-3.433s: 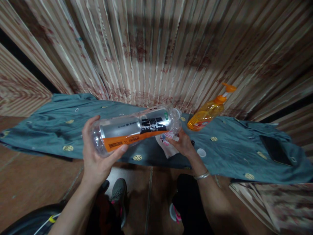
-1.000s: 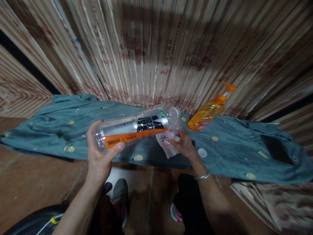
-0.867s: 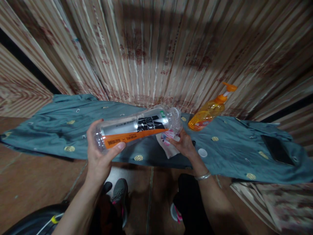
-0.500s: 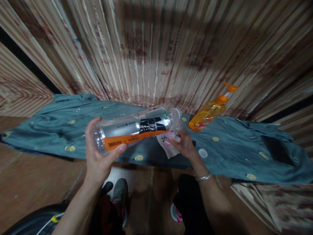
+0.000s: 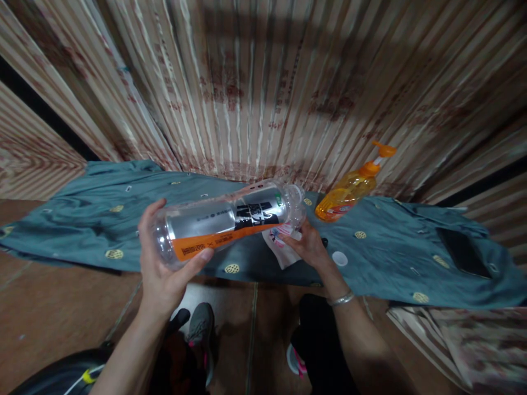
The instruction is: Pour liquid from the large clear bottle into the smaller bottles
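Note:
A large clear plastic bottle (image 5: 214,224) with a silver and orange label lies nearly level in the air, its neck to the right. My left hand (image 5: 167,274) grips it around the base, thumb along the label's lower edge. At the shoulder and neck, my right hand (image 5: 310,244) closes from below; its far fingertips are partly hidden. Just under that hand is a white piece with pink and blue print (image 5: 282,249), perhaps a packet or cloth; I cannot tell whether the thumb touches it. A round white cap (image 5: 340,258) lies right of my right hand.
A teal patterned cloth (image 5: 94,214) covers the long narrow surface. An orange pump bottle (image 5: 348,192) stands behind on the right, and a dark phone (image 5: 463,252) lies at far right. Striped curtain fabric (image 5: 247,99) rises behind. My shoes (image 5: 201,323) are on the tiled floor below.
The bottle has shifted very slightly left with both hands still on it. The whole view has moved a little; the grips look the same.

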### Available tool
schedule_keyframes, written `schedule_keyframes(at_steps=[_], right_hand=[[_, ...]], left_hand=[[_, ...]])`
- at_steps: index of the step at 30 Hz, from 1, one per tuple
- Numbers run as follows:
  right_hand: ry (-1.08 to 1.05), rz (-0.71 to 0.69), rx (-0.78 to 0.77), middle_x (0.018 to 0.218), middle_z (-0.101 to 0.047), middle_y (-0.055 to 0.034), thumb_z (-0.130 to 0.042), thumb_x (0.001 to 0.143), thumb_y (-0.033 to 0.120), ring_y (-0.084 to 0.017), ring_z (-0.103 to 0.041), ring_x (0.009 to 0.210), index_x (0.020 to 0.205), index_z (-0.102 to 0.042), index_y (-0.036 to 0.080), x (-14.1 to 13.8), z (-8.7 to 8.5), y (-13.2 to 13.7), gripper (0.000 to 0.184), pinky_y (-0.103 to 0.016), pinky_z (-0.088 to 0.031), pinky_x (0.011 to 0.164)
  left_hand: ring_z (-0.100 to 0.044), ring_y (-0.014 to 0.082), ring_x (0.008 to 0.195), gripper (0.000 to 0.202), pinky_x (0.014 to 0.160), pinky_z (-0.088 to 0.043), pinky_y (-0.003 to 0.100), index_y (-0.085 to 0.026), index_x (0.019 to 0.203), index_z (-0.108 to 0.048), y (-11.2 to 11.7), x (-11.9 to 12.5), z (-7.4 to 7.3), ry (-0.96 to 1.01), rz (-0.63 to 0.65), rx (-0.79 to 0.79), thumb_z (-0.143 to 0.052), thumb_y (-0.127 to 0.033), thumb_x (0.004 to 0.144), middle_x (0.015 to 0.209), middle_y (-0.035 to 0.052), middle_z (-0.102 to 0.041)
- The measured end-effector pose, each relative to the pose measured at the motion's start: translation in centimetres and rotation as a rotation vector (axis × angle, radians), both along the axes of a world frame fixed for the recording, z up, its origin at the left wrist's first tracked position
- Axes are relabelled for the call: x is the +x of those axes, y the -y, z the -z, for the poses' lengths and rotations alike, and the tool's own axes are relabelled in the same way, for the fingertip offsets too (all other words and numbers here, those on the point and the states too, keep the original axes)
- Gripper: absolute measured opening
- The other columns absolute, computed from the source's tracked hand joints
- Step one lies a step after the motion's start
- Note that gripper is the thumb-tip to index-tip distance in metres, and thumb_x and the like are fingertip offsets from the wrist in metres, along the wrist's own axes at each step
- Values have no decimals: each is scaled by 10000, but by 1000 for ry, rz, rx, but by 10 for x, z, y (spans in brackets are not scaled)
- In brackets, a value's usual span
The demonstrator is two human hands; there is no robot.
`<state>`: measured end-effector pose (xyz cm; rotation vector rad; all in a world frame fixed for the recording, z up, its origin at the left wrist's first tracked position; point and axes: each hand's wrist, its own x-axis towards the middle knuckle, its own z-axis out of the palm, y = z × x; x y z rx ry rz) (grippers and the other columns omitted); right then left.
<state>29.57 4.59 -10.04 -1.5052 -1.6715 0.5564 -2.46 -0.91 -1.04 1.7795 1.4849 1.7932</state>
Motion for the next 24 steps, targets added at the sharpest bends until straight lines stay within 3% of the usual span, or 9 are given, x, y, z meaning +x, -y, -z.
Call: schedule_keyframes(at_steps=[9, 16, 24], right_hand=[[13, 2, -9, 1086, -835, -168, -824, 821, 604, -374, -818, 978, 1269, -628, 191, 2, 1, 0, 640, -487, -665, 859], [6, -9, -9, 1090, -834, -139, -863, 813, 501, -350, -818, 967, 1259, -632, 200, 3, 3, -2, 585, -458, -667, 864], [14, 7, -3, 1072, -829, -128, -869, 802, 488, -343, -817, 959, 1239, -644, 204, 4, 6, -2, 568, -447, -660, 859]], left_hand=[[-571, 439, 1356, 975, 1213, -432, 731, -430, 1551, -544, 3, 0, -3, 31, 15, -74, -928, -612, 674, 1508, 80, -578], [-574, 403, 1332, 965, 1212, -436, 702, -425, 1566, -520, 5, 3, -8, 0, 23, -69, -924, -564, 701, 1477, 78, -579], [-575, 409, 1343, 974, 1221, -428, 713, -390, 1552, -520, 4, 3, -6, 28, 18, -85, -912, -635, 695, 1469, 89, -584]])
